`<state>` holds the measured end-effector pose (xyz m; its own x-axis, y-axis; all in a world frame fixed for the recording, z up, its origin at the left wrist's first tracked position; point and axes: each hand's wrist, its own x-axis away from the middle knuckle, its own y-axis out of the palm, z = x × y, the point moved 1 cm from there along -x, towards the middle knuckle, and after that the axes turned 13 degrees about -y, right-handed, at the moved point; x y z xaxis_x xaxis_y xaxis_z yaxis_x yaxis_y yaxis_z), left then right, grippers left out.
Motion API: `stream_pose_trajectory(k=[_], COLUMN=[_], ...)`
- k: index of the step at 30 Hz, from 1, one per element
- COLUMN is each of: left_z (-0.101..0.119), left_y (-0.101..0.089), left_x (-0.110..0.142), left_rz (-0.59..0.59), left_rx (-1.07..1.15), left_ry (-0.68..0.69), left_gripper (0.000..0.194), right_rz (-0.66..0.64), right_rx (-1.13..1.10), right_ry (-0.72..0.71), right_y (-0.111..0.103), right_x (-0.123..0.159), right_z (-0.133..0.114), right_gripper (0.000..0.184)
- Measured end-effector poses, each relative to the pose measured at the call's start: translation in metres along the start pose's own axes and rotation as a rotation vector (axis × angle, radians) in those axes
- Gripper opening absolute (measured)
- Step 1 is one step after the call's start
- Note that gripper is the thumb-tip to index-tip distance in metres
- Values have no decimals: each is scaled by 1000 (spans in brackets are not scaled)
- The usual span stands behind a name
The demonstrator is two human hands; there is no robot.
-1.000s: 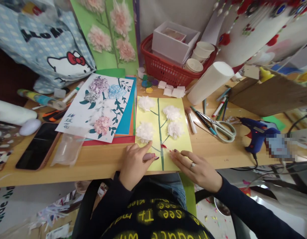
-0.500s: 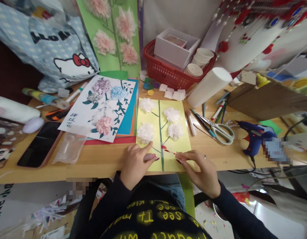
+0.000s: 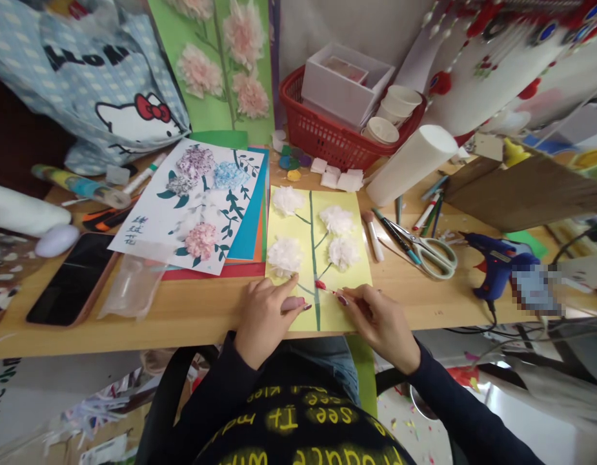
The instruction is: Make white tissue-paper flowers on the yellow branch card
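Note:
A yellow card (image 3: 351,284) lies at the table's near edge, with a green painted stem (image 3: 313,258) and several white tissue flowers (image 3: 284,254) on it. My left hand (image 3: 266,313) presses down on the card's lower left, index finger stretched toward a flower, the other fingers curled. My right hand (image 3: 378,320) is pinched on a thin stick with a red tip (image 3: 321,285), and the tip touches the card just right of the stem.
A white flower picture (image 3: 192,206) on coloured sheets lies to the left, beside a phone (image 3: 70,279) and a plastic bag (image 3: 131,284). Right of the card are a marker (image 3: 373,236), scissors (image 3: 428,248) and a blue glue gun (image 3: 496,263). A red basket (image 3: 327,135) stands behind.
My right hand went from lying flat on the card to a pinch on the red-tipped stick, then drew closer to the stem. The left hand stayed put.

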<state>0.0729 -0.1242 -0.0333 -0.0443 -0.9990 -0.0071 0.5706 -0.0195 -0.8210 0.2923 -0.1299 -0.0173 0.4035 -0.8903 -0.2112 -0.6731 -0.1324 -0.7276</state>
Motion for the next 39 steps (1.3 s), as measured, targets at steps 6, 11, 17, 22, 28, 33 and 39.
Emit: stream_pose_trajectory(k=[6, 11, 17, 22, 28, 33, 39], left_z=[-1, -1, 0, 0, 0, 1, 0], left_y=[1, 0, -1, -3, -2, -1, 0], left_x=[0, -1, 0, 1, 0, 0, 1], left_rz=[-21, 1, 15, -7, -12, -28, -45], left_rx=[2, 0, 0, 11, 5, -22, 22], left_ry=[0, 13, 25, 24, 6, -21, -9], left_gripper=[46, 43, 44, 45, 44, 42, 45], right_rz=[-60, -84, -72, -53, 29, 23, 23], right_rx=[-162, -228, -201, -327, -217, 31, -28], right_ry=[203, 313, 351, 371, 136, -119, -243], right_y=[-8, -11, -8, -9, -5, -5, -12], right_x=[-10, -23, -32, -33, -17, -8, -2], right_z=[1, 6, 11, 11, 9, 10, 11], right_gripper=[29, 38, 45, 46, 30, 16, 11])
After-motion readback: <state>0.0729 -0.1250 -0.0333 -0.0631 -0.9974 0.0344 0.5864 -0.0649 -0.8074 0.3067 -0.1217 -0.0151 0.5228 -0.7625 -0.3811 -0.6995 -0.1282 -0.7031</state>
